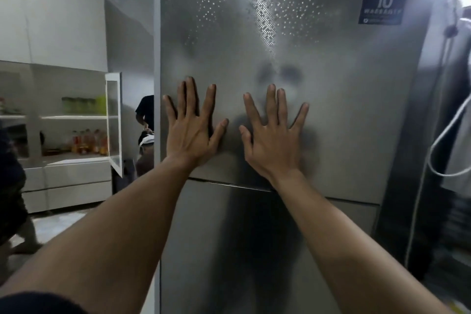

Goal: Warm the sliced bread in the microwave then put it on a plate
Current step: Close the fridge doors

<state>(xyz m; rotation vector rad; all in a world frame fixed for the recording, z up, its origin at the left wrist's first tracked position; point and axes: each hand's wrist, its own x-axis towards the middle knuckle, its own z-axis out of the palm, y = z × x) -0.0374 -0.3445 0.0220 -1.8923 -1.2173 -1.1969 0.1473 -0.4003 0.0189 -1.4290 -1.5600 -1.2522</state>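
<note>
A tall silver fridge [318, 58] fills the middle of the head view, its doors shut. My left hand [192, 130] lies flat on the upper door with fingers spread, holding nothing. My right hand [274, 135] lies flat beside it, also spread and empty. Both palms sit just above the seam [229, 184] between the upper and lower doors. No bread, microwave or plate is in view.
To the left stands a white cabinet [63, 181] with an open glass door [114, 122] and shelves of bottles. A person [145, 115] stands beyond the fridge's left edge. A white cable [438, 150] hangs at the right. Stickers mark the fridge top.
</note>
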